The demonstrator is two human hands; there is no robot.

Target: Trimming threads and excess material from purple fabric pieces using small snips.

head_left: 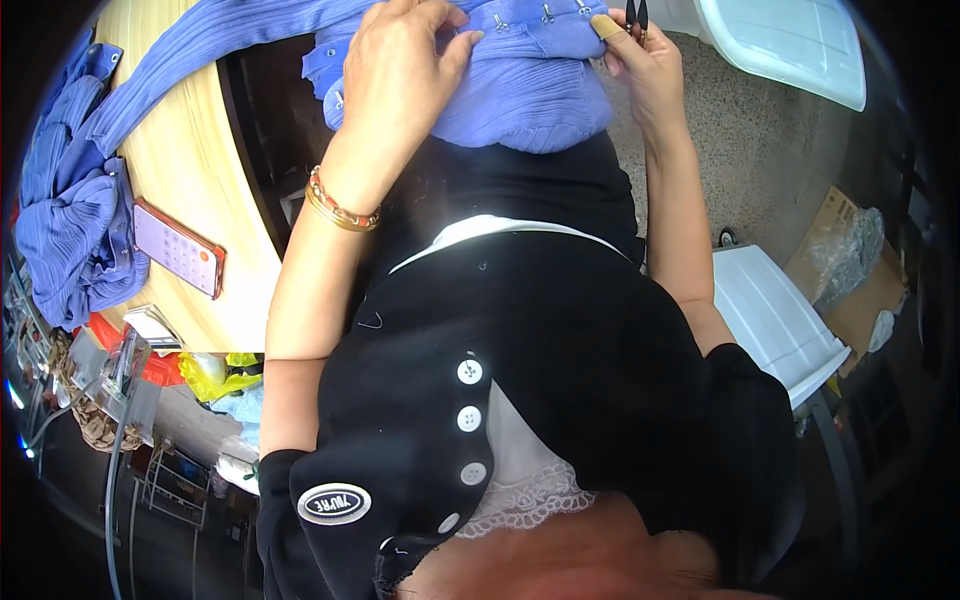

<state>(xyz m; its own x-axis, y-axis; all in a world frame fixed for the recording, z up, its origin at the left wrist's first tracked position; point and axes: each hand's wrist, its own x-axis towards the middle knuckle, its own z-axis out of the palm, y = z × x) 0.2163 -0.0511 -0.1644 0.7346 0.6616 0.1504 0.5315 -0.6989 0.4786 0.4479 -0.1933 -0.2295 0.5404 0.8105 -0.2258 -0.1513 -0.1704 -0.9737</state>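
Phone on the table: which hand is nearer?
Left: the left hand is on the blue garment, up and right of the phone; the right hand is farther right, at the garment's edge.

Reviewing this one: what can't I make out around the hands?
Head view: garment, top cut off by the upper edge.
Head view: black tool, partly hidden by the right hand.
Head view: whether the left hand pinches the garment, hidden by its own back.

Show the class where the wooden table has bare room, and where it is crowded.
Bare wood shows on the table between the long blue sleeve and the phone, and beside the phone toward the table's right edge. The left side is crowded with bunched blue cloth.
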